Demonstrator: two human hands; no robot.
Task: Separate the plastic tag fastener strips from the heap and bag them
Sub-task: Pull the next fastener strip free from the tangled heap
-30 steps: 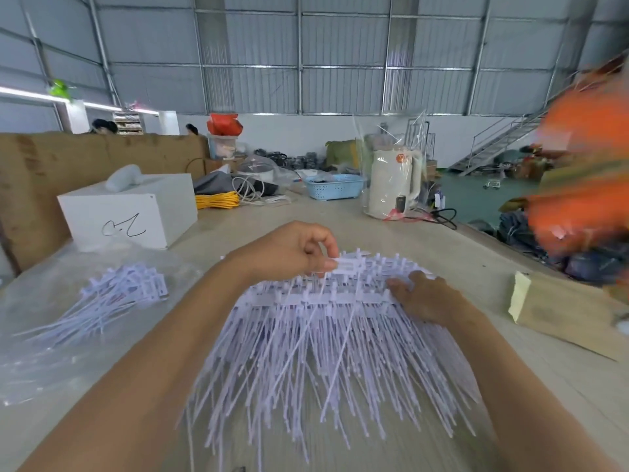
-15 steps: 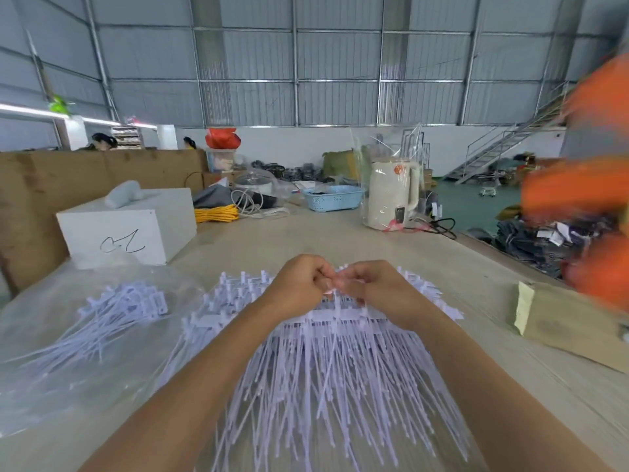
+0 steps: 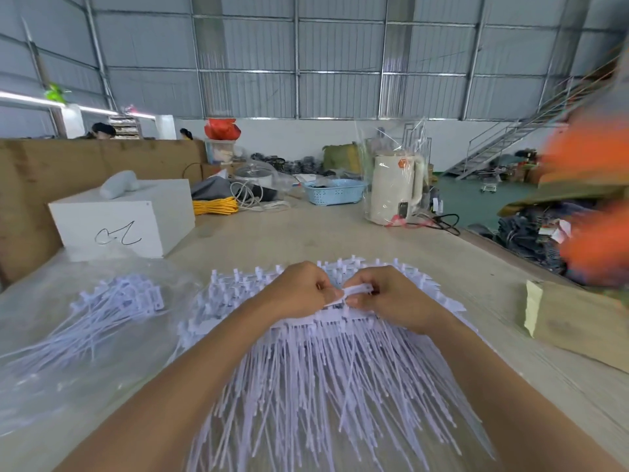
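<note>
Tabletop (image 3: 340, 233) heap (image 3: 323, 369) — both grips, left hand (image 3: 299, 291) and right hand (image 3: 391, 298), pinch one strip (image 3: 355, 289).

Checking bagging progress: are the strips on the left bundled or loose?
Loose: the separated strips lie fanned out on clear plastic sheeting, untied.

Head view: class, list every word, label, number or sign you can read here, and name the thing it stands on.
No printed text can be read.
White box: a black handwritten scrawl, not legible as letters.
Kettle: a small orange mark near its top, too small to read.
Tags on the dark clothes heap: blurred.
Fastener strips: no lettering shows.
</note>
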